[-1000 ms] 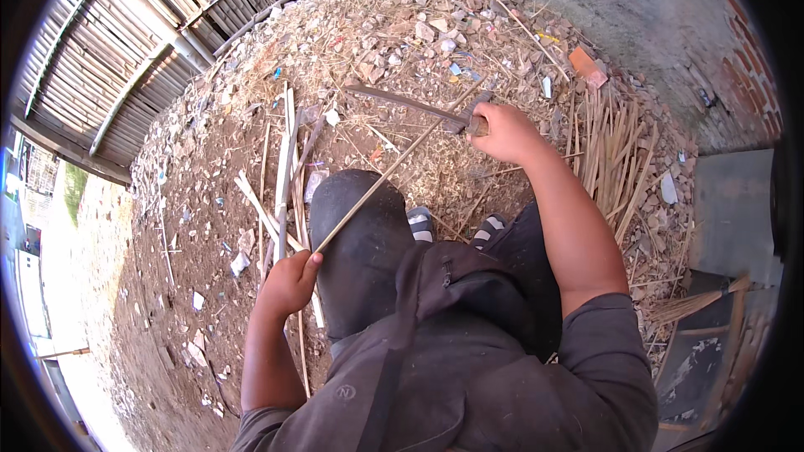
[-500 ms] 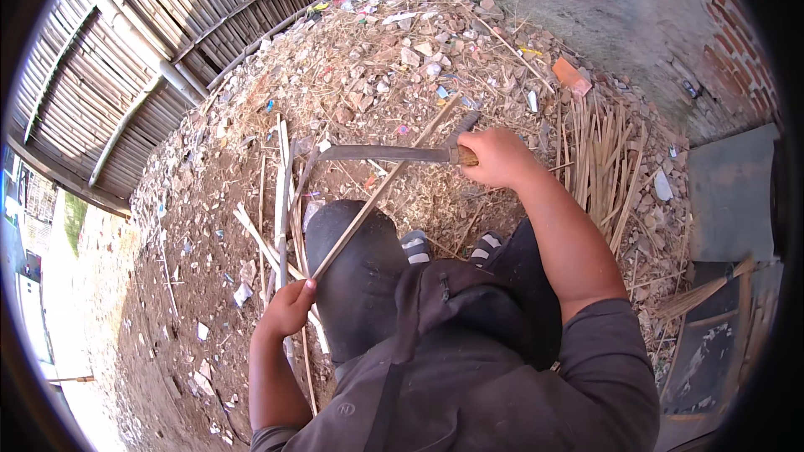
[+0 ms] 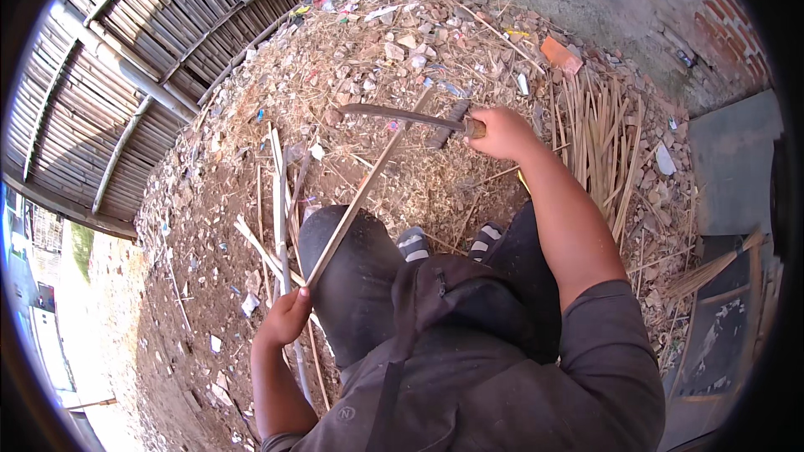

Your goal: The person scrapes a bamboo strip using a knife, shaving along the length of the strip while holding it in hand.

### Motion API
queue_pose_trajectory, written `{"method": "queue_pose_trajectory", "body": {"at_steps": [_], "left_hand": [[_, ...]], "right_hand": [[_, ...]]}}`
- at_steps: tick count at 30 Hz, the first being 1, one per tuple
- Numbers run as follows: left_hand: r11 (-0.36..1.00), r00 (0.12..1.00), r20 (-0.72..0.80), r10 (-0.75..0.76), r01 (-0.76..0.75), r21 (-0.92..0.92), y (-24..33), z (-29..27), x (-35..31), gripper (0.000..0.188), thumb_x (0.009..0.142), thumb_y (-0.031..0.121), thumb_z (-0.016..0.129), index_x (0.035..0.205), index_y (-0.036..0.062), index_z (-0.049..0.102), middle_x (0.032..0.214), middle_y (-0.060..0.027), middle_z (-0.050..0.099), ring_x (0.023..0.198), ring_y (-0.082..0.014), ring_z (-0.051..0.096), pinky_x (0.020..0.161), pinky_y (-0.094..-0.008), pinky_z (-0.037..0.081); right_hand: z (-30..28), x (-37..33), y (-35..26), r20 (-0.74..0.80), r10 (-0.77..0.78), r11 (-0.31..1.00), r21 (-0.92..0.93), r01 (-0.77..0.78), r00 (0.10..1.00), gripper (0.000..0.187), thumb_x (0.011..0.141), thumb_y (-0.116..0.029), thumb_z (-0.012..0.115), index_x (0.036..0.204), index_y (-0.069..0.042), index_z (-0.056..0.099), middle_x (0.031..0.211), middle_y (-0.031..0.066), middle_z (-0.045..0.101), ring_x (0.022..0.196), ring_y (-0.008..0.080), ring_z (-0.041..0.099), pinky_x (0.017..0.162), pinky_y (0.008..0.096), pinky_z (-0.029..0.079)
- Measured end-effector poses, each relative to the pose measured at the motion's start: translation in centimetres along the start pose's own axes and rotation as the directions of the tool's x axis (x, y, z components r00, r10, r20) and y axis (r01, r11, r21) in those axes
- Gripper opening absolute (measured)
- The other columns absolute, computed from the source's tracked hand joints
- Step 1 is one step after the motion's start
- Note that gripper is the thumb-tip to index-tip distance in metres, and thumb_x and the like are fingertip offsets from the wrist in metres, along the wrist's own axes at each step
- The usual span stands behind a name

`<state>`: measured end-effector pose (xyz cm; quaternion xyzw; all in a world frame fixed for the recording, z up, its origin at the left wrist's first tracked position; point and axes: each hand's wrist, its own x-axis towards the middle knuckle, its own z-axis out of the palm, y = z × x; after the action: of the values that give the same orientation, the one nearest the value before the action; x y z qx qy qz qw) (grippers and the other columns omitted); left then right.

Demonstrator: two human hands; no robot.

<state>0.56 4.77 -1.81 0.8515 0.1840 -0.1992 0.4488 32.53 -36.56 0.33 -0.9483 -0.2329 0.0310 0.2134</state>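
Note:
My left hand [image 3: 285, 316] is closed around the near end of a long split bamboo strip [image 3: 356, 205], which slants away to the right past my left knee. In my right hand [image 3: 504, 134] is the wooden handle of a machete [image 3: 394, 114]. Its dark blade points left and crosses the strip near the strip's far end; whether the two touch I cannot tell. A dark, blocky piece [image 3: 453, 123] lies on the ground beneath the blade, close to the handle. Beside my left hand, several pale strips [image 3: 279, 192] lie crossed on the ground.
On the right lies a heap of split sticks [image 3: 596, 138], with a bundle of thin fibres [image 3: 712, 272] nearer me. An orange brick piece [image 3: 559, 56] and rubble stand before the wall [image 3: 603, 0]. A bamboo fence [image 3: 193, 25] runs along the far left.
The machete has moved away from me toward the far end of the strip, its tip now tilted farther up. My left hand keeps its grip; the view has shifted slightly.

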Motion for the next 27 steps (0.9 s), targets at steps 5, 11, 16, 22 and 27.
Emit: {"method": "queue_pose_trajectory", "body": {"at_steps": [5, 11, 16, 22, 27], "left_hand": [[1.000, 1.000, 0.017, -0.016, 0.016, -0.012, -0.4, 0.2, 0.1, 0.054, 0.108, 0.047, 0.038, 0.080, 0.0041, 0.056, 0.068, 0.0022, 0.050, 0.065, -0.0109, 0.044, 0.061, -0.0301, 0.041], [0.992, 0.999, 0.040, -0.002, 0.007, -0.129, -0.1, 0.9, -0.1, 0.055, 0.108, 0.049, 0.036, 0.076, 0.0074, 0.052, 0.064, 0.0035, 0.046, 0.059, -0.0091, 0.041, 0.055, -0.0276, 0.036], [0.986, 0.998, 0.060, -0.025, 0.035, -0.165, 0.4, 0.7, -0.1, 0.053, 0.108, 0.047, 0.036, 0.075, 0.0079, 0.051, 0.062, 0.0039, 0.044, 0.056, -0.0088, 0.038, 0.052, -0.0270, 0.033], [0.994, 0.999, 0.022, -0.042, 0.044, -0.102, 0.5, 1.2, 0.0, 0.053, 0.108, 0.047, 0.036, 0.079, 0.0058, 0.053, 0.065, 0.0025, 0.047, 0.060, -0.0096, 0.042, 0.056, -0.0279, 0.037], [0.997, 0.996, -0.083, 0.038, -0.032, 0.063, 0.5, 2.0, -0.1, 0.052, 0.108, 0.045, 0.038, 0.084, 0.0011, 0.055, 0.070, -0.0031, 0.052, 0.070, -0.0142, 0.048, 0.067, -0.0331, 0.044]], "right_hand": [[1.1, 0.7, 4.9, -0.117, 0.311, 0.920, 0.284, -0.269, 0.943, 0.043, 0.079, -0.038, 0.075, 0.105, -0.005, 0.067, 0.092, 0.0150, 0.070, 0.087, 0.0301, 0.068, 0.078, 0.0413, 0.051], [0.6, -0.2, 4.5, -0.137, 0.302, 0.783, 0.601, -0.163, 0.944, 0.045, 0.080, -0.042, 0.075, 0.105, -0.005, 0.067, 0.092, 0.0142, 0.069, 0.083, 0.0301, 0.067, 0.077, 0.0419, 0.051], [0.5, -1.5, -0.2, -0.152, 0.083, 0.978, 0.203, -0.051, 0.985, 0.034, 0.077, -0.026, 0.073, 0.099, -0.002, 0.065, 0.085, 0.0185, 0.067, 0.077, 0.0378, 0.065, 0.071, 0.0460, 0.049], [2.9, -2.6, -6.1, 0.089, -0.282, 0.958, -0.020, 0.285, 0.955, 0.026, 0.076, -0.028, 0.071, 0.095, -0.012, 0.062, 0.076, 0.0141, 0.067, 0.078, 0.0369, 0.068, 0.069, 0.0501, 0.053], [3.2, -1.1, -7.0, 0.097, -0.235, 0.969, -0.053, 0.241, 0.967, 0.019, 0.076, -0.024, 0.069, 0.089, -0.012, 0.062, 0.076, 0.0129, 0.067, 0.076, 0.0365, 0.068, 0.069, 0.0507, 0.053]]}}
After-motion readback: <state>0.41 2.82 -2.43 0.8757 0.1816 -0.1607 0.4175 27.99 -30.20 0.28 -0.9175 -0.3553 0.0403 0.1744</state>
